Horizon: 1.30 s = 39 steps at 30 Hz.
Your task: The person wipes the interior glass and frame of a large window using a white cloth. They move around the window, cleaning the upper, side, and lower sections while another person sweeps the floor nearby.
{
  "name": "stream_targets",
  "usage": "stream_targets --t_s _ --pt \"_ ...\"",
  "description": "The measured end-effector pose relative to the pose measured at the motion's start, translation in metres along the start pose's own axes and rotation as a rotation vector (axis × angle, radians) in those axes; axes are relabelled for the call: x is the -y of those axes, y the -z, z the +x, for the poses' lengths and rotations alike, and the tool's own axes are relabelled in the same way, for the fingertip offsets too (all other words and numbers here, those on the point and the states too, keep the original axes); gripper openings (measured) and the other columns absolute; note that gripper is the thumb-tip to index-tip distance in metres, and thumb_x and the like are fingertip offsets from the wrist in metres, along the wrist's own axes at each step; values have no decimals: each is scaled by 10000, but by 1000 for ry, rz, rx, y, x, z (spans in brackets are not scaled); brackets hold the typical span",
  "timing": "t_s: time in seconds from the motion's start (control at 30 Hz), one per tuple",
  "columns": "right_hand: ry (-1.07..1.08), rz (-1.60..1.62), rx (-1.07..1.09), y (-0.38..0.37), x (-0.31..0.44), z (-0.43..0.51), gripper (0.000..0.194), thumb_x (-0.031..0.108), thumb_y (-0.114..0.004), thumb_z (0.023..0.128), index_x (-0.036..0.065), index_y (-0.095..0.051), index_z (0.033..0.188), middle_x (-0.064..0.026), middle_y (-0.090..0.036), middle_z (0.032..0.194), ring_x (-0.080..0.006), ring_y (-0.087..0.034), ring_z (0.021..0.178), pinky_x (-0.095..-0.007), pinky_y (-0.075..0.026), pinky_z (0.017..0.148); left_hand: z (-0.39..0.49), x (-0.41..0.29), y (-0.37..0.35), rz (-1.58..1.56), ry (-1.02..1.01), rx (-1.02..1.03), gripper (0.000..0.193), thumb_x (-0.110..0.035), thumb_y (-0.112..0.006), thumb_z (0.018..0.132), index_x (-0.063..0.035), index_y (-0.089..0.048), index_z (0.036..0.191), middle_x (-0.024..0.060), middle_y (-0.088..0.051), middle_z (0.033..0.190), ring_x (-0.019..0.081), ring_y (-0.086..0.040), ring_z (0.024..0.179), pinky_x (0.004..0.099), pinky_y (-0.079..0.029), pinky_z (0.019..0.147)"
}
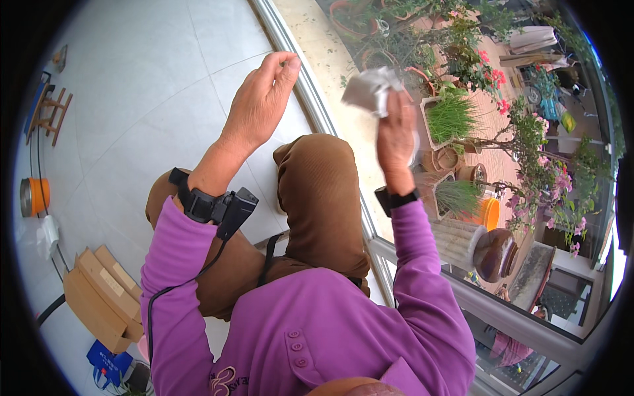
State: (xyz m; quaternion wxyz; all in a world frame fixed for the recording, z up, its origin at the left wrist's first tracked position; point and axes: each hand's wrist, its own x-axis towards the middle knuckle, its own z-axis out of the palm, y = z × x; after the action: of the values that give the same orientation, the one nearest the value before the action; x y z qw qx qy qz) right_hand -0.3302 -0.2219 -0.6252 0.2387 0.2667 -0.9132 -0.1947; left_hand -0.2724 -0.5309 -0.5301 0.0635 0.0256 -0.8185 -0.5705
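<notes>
My right hand (397, 131), blurred, holds a crumpled grey-white cloth (371, 90) against or just before the glass pane (426, 29) on the right. The cloth spreads out to the left of the fingertips. My left hand (260, 99) hangs in front of my knees beside the metal window frame (309, 84). Its thumb lies close to the bent index finger; the other fingers are hidden, and nothing shows in the hand. Each wrist wears a black strap, and a small black device (237, 213) with a cable sits on the left one.
Beyond the glass stand potted plants (450, 121), flowering branches (559, 183), an orange bucket (488, 214) and a brown jar (494, 255). On the tiled floor (133, 99) at left are a wooden stool (52, 116), an orange container (37, 197), cardboard boxes (101, 297) and a blue bag (109, 364).
</notes>
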Motion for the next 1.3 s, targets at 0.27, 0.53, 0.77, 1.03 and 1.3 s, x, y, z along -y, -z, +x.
stream_targets --t_s 0.27,0.53,0.77,1.03,1.3 --pt "217 365 183 -28 16 -56 206 58 -591 817 17 -738 955 -114 -458 1515 -307 -338 1467 -431 -273 1221 0 3 1 1 -11 -4 574 -552 -335 1059 -112 -548 1361 127 -678 1159 247 -576 1196 371 -411 1040" --pt "-306 -199 -391 167 -113 -19 270 71 -621 841 30 -689 1098 -195 -545 1367 -379 -468 1296 -506 -367 1091 -6 -1 -6 17 -63 2 573 -557 -336 1058 -124 -549 1368 111 -681 1157 239 -573 1212 364 -407 1047" --pt "-616 -373 -597 196 -129 -7 393 103 -567 825 99 -729 1182 -168 -712 1080 -402 -639 1000 -516 -474 928 -15 -9 -2 2 -67 26 544 -516 -346 1069 -103 -550 1359 109 -679 1145 202 -577 1173 343 -399 1043" --pt "-62 52 -163 -11 -12 7 292 -24 -657 805 56 -718 1079 -85 -299 1628 -278 -257 1510 -435 -210 1244 -14 -2 8 14 -99 -22 498 -467 -353 1086 -96 -553 1352 90 -677 1107 143 -554 1037 296 -411 965" --pt "211 451 269 -81 53 -21 290 36 -536 860 -25 -683 1103 -152 -530 1437 -331 -390 1431 -442 -317 1205 -10 -2 17 -8 -43 -38 487 -465 -383 1079 -90 -557 1336 118 -675 1112 201 -588 1105 327 -425 995"
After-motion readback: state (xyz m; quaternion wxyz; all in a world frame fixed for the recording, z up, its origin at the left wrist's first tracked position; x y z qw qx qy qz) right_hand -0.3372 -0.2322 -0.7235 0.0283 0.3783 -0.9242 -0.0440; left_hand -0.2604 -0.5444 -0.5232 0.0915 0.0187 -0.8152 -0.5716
